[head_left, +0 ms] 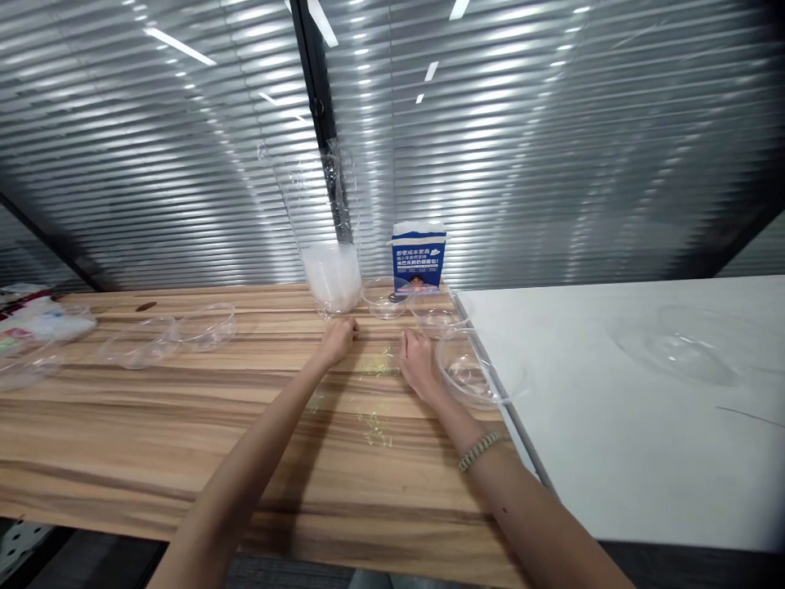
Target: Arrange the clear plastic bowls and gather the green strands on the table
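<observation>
My left hand [337,340] is over the wood-grain table with its fingers curled in, just in front of a clear plastic bag [334,278] with round whitish translucent pieces in its bottom. My right hand [418,360] is also closed, left of a large clear bowl [469,372]. Whatever either hand may pinch is hidden or too small to make out. Between and below the hands, small yellowish-green slivers lie in a loose patch [380,364], with a second scatter [375,429] nearer me. Two smaller clear bowls stand beyond: one bowl [386,307] and another bowl [437,319].
A blue printed paper bag [419,260] stands at the back against the blinds. More clear bowls [205,327] sit at left, near plastic packaging [46,323]. A white table [613,458] adjoins on the right, with a clear dish [680,348] on it.
</observation>
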`<state>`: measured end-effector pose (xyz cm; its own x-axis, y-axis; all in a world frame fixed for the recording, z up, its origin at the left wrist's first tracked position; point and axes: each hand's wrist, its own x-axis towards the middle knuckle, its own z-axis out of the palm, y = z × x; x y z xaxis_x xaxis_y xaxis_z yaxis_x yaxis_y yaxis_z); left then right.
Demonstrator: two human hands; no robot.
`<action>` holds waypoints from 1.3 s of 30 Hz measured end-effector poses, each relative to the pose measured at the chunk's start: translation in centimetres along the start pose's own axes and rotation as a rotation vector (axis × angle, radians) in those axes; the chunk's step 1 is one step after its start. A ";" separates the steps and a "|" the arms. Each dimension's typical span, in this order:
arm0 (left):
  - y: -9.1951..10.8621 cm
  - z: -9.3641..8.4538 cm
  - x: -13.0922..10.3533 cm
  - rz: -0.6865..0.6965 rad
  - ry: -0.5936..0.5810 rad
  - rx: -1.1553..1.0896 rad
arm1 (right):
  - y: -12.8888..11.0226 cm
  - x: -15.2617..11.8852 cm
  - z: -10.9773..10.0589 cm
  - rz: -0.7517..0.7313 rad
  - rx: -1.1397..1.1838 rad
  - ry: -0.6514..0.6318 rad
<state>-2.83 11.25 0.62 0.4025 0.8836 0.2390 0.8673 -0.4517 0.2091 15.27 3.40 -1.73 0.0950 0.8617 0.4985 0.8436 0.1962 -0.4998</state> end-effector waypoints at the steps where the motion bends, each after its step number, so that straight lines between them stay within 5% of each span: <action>1: -0.2 0.1 -0.2 -0.006 0.011 -0.018 | 0.1 0.0 0.0 0.013 0.005 0.005; 7: 0.6 -0.3 -2.5 -0.026 0.096 -0.118 | 0.5 0.0 0.0 0.038 0.057 -0.035; 16: 2.2 -2.5 -7.9 -0.139 0.097 -0.340 | -0.1 -0.5 -1.1 -0.110 0.196 -0.299; 24: 2.6 -2.1 -9.1 0.021 0.036 -0.197 | -0.9 -1.6 -2.2 -0.224 0.394 -0.475; 32: 1.4 -2.5 -9.3 0.130 -0.002 -0.170 | -1.3 -1.8 -2.7 -0.128 0.466 -0.238; 39: 1.1 -3.0 -10.2 0.260 -0.180 -0.135 | -1.8 -3.0 -4.6 -0.152 0.473 -0.120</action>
<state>-6.84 1.33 1.27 0.6606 0.7390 0.1322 0.6873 -0.6662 0.2895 15.85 -1.71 0.92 -0.0945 0.8491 0.5197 0.5088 0.4899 -0.7079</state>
